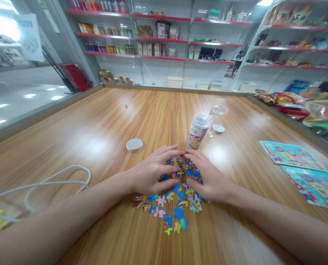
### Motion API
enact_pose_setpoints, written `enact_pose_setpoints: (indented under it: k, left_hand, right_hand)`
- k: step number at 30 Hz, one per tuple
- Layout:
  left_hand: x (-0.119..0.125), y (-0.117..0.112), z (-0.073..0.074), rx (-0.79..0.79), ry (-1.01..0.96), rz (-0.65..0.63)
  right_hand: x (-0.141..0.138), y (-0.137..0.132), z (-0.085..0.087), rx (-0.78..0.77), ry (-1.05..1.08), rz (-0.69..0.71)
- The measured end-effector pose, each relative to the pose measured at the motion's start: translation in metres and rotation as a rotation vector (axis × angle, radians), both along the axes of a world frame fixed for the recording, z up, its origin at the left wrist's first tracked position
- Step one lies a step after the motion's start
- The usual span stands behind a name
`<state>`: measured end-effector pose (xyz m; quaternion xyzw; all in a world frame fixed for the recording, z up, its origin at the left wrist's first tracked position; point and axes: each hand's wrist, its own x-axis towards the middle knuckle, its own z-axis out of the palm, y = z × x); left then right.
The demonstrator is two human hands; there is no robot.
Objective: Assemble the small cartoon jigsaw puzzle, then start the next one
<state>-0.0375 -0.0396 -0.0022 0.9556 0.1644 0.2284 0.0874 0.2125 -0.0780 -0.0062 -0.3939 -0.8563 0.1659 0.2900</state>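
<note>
Head view puts us above a wood-grain tabletop (105, 121), looking down at our two bare hands around a loose heap of small multicoloured jigsaw pieces (176, 187). We read the clock from that heap, with twelve pointing away from us. Our left hand (151, 173) lies along its nine-to-twelve o'clock side, fingers spread and slightly bent over the pieces. Our right hand (209, 180) curves along the side from twelve to four, thumb apart from the fingers. The fingertips of both hands come together at twelve; neither hand is clenched, and we cannot tell whether any piece is pinched beneath them. Stray pieces trail out toward six and eight.

At one o'clock, just beyond our right fingertips, an upright clear cylindrical jar with a cartoon-printed wrap (198, 132) stands near a plain transparent jar (218, 117) and a small round silver lid (218, 129). Another round silver lid (134, 145) lies flat at ten. A looped white cable (67, 183) rests at nine. Toward three, we see two light-blue cartoon picture sheets (293, 156), well apart from our hands. Red-edged white shelves (161, 38) stand beyond the table at twelve.
</note>
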Motion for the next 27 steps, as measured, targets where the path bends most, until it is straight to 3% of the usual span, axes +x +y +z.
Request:
enact_pose_setpoints:
  k: [10,21,27]
  left_hand:
    - [0.000,-0.002,0.010,0.009,-0.050,-0.088]
    - [0.001,0.000,0.004,0.010,-0.105,0.055]
    - [0.001,-0.001,0.009,0.021,-0.065,0.007]
  right_hand:
    - [-0.003,-0.001,0.003,0.030,0.055,-0.015]
    - [-0.001,-0.001,0.002,0.097,0.076,0.037]
    - [-0.002,-0.002,0.003,0.102,0.088,0.070]
